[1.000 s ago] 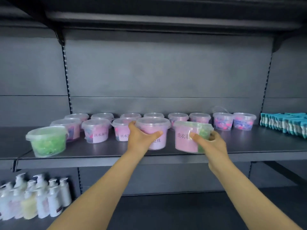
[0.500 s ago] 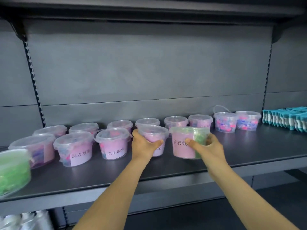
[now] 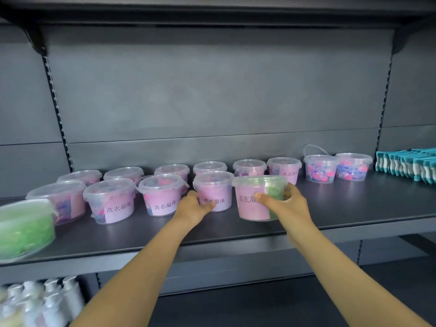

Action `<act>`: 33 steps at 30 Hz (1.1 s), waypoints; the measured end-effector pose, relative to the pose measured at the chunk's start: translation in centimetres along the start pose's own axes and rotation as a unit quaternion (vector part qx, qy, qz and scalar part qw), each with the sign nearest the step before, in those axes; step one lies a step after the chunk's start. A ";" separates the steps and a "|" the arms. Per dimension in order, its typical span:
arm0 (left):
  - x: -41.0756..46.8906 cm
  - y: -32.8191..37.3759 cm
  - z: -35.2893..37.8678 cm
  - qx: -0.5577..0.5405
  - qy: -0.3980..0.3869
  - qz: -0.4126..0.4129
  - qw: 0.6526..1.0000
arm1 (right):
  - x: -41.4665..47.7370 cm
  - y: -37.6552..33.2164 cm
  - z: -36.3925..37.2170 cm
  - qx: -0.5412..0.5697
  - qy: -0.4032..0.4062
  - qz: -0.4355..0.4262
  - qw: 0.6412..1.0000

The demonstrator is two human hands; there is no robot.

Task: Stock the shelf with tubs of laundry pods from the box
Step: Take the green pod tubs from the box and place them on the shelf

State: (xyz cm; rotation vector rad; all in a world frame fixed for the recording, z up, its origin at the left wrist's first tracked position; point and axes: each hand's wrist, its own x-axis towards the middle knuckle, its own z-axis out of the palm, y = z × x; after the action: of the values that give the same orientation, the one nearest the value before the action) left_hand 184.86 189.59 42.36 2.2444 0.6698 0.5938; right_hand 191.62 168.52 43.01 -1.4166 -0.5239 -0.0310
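Fingers (image 3: pixel 193 195) of left hand (image 3: pixel 192 210) grip pink tub (image 3: pixel 217 185), right hand (image 3: pixel 284 205) green tub (image 3: pixel 250 208); both deeper on shelf (image 3: pixel 354 204) now.

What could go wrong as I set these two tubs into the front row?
The green-pod tub in the right hand sits close beside the pink-label tub the left hand grips; pushing either may shove the back row. The green tub at far left stands near the shelf front edge, so a sideways nudge along the row might tip it off.
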 end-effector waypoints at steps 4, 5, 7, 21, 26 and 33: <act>-3.7 0.1 -2.2 0.046 0.013 0.011 0.999 | -1.2 -1.2 -0.3 0.003 -0.032 -0.002 0.999; -4.8 0.2 -2.9 0.054 0.021 0.015 0.998 | -1.5 -1.4 -0.2 0.003 -0.037 -0.004 0.999; -6.9 0.1 -4.2 0.062 0.040 0.015 0.997 | -2.2 -1.8 0.3 0.000 -0.044 -0.010 0.999; -19.0 -3.8 -17.5 0.193 0.154 -0.039 0.968 | -10.8 -4.3 10.9 0.035 -0.150 0.016 0.988; -19.5 -8.6 -22.8 0.228 0.156 -0.049 0.960 | -12.7 -4.0 17.9 0.003 -0.168 0.011 0.986; -14.3 -15.0 -30.2 0.314 0.126 0.053 0.939 | -13.1 -2.6 26.8 -0.025 -0.111 0.010 0.993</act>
State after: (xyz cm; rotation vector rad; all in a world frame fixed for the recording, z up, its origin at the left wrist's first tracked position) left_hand 152.05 205.01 47.59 2.8382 0.9774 0.8180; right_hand 170.38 189.58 42.24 -1.4828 -0.6965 0.1315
